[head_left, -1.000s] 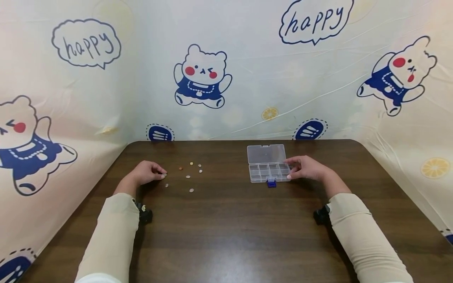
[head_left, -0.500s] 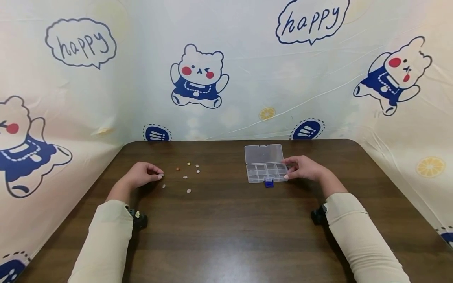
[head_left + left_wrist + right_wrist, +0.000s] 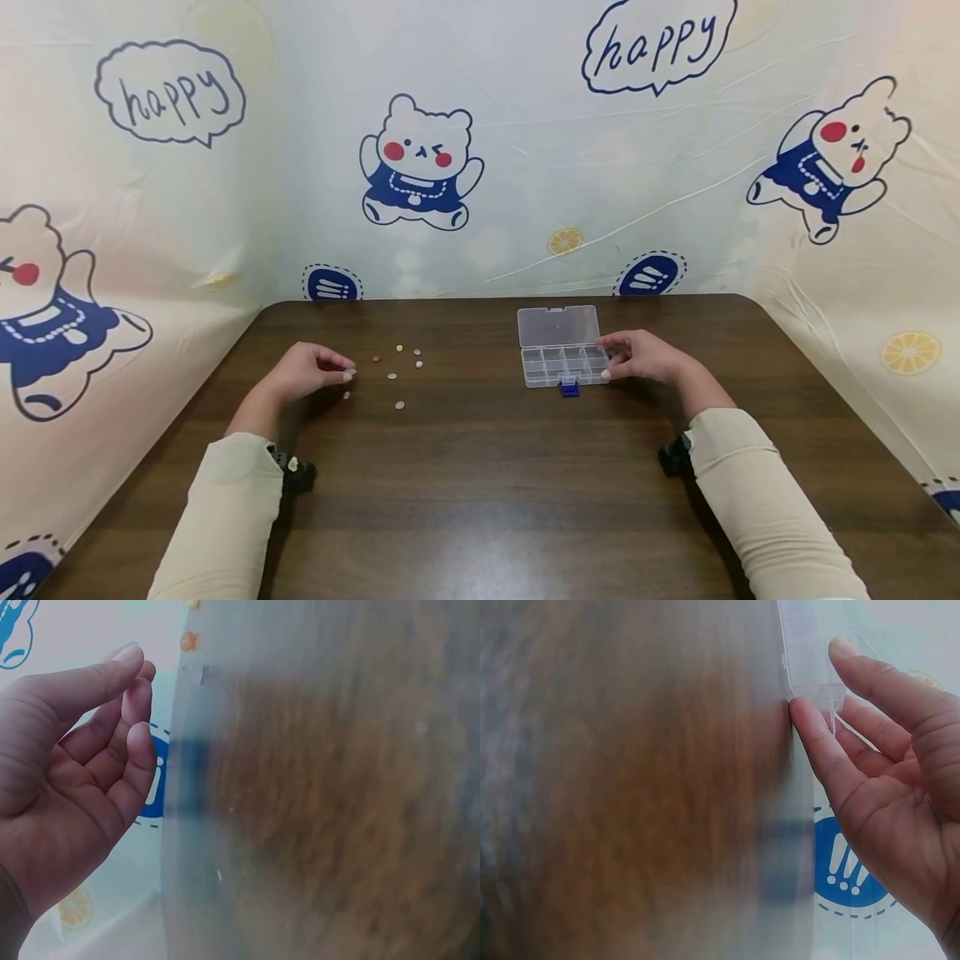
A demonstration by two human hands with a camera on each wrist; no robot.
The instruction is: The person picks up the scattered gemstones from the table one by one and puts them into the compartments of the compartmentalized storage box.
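My left hand point(image 3: 303, 371) is just above the table at the left, thumb and forefinger pinching a small pale pebble-like piece point(image 3: 350, 374), mostly hidden by the fingertips. In the left wrist view the fingers of the left hand point(image 3: 90, 742) curl in toward the thumb. My right hand point(image 3: 648, 357) holds the right side of a clear plastic compartment box point(image 3: 564, 367), thumb at the front and fingers behind. The box's lid point(image 3: 558, 327) lies folded back, and a blue tab point(image 3: 570, 389) sticks out in front. In the right wrist view the fingers point(image 3: 821, 739) touch the box's corner.
Several small pieces lie scattered right of the left hand, among them an orange-brown one point(image 3: 377, 359), a yellowish one point(image 3: 400, 347) and a whitish one point(image 3: 400, 405). A printed cloth point(image 3: 525, 192) hangs behind the brown table point(image 3: 480, 475).
My left hand has shifted slightly right relative to the scattered pieces, fingertips still pinched. The head view has swung a little to the right. My right hand and the box stay as they were.
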